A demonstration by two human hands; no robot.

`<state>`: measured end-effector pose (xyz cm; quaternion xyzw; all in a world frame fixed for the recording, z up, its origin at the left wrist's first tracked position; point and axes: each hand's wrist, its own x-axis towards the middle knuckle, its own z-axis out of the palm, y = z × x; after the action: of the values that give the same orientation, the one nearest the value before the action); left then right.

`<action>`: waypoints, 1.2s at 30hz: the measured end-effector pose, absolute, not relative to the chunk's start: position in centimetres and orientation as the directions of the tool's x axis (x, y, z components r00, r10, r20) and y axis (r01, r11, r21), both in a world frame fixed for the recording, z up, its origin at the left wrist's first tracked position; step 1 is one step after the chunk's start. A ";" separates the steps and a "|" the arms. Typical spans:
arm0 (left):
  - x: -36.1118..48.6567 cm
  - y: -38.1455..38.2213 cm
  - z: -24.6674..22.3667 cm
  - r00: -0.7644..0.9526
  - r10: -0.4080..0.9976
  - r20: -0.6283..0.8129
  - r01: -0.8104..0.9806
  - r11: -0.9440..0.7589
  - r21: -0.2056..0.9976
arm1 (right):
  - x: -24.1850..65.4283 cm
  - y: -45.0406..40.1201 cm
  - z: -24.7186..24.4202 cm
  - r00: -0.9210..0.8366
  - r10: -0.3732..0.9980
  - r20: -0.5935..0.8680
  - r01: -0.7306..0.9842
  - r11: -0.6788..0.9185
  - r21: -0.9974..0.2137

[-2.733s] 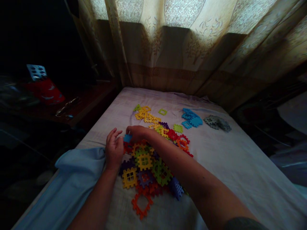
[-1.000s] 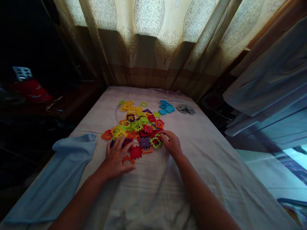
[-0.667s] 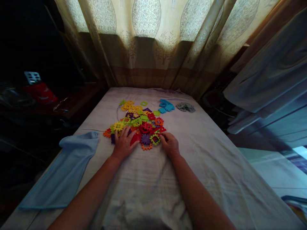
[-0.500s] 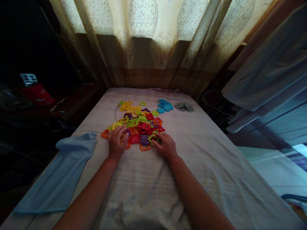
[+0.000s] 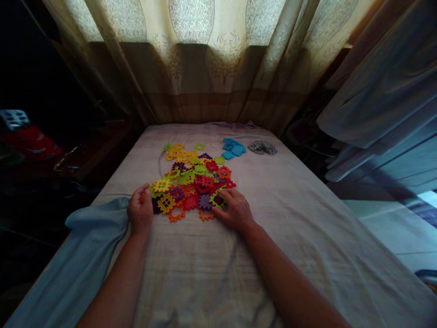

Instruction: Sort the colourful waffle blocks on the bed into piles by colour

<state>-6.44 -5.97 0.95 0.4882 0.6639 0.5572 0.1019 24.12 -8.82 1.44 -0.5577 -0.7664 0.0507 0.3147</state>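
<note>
A heap of toothed plastic building tiles [image 5: 191,202] in red, orange, yellow, green and purple lies on the sheet between my hands. At its left edge my left hand [image 5: 140,210] has its fingers curled around an orange tile [image 5: 142,197], mostly hidden by the hand. At the right edge, my right hand [image 5: 236,209] pinches a green frame-like tile [image 5: 214,200] between thumb and fingers. A yellow windowed tile [image 5: 166,203] lies close to my left hand.
Behind the heap are a pile of blue tiles [image 5: 234,148], a pile of grey tiles [image 5: 262,147] and yellow tiles [image 5: 175,152]. A light blue cloth [image 5: 92,246] lies along the bed's left side. A patterned curtain [image 5: 194,77] hangs at the far end.
My left hand has moved left, off the heap's yellow and purple tiles, to the orange tile at the edge. My right hand stays at the green tile. The view has shifted slightly.
</note>
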 end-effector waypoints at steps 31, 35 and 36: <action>-6.6 -5.3 0.5 -0.569 0.748 0.343 0.465 -0.051 0.884 | 32.0 -7.4 2.2 0.418 0.883 0.214 0.882 -0.338 -0.329; -6.6 -5.3 0.6 -0.570 0.750 0.334 0.466 -0.039 0.884 | 31.6 -7.3 2.4 0.352 0.883 0.311 0.905 -0.236 -0.354; -6.6 -5.4 0.6 -0.571 0.751 0.331 0.467 -0.035 0.884 | 31.3 -7.3 2.3 0.310 0.888 0.339 0.915 -0.182 -0.359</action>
<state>-6.56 -5.38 0.65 0.4459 0.6831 0.5645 0.1260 31.32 -7.29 2.35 -0.7684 -0.5867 -0.0266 0.2542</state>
